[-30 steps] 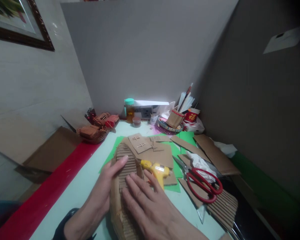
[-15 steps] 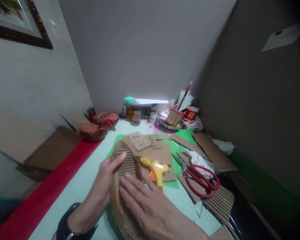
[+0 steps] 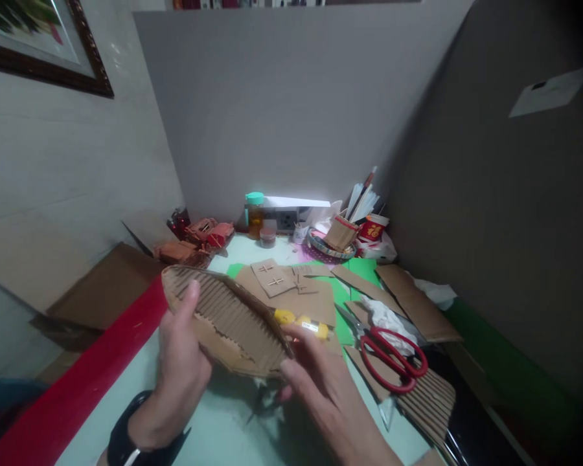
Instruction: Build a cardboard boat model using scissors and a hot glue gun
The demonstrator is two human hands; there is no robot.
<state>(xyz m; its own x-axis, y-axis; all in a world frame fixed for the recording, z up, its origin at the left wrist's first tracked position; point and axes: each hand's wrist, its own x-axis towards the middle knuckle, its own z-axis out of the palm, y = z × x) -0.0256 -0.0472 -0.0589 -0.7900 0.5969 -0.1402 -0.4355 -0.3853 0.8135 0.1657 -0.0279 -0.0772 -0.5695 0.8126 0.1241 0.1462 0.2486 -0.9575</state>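
A boat-shaped corrugated cardboard piece [image 3: 233, 317] with raised side walls is held above the pale tabletop, slanting from upper left to lower right. My left hand [image 3: 184, 362] grips its left end, the thumb on the ribbed inner face. At its right end, my right hand [image 3: 320, 382] has the thumb and fingers closed on the tip. Behind the piece, a yellow glue gun [image 3: 304, 322] is partly hidden. Red-handled scissors [image 3: 388, 356] lie to the right. Flat cardboard with small stick crosses [image 3: 274, 278] lies beyond the glue gun.
Cardboard strips [image 3: 418, 304] and crumpled white tissue [image 3: 388, 323] lie on the right. At the back stand a green-lidded jar [image 3: 255, 213], a woven basket [image 3: 320, 246] and a holder of sticks [image 3: 342, 232]. Reddish-brown models [image 3: 189, 243] sit back left.
The cardboard piece has turned from pointing away to lying diagonally across, its top end swinging left. My right hand has moved off the ribbed inside to the right tip. The view has shifted slightly.
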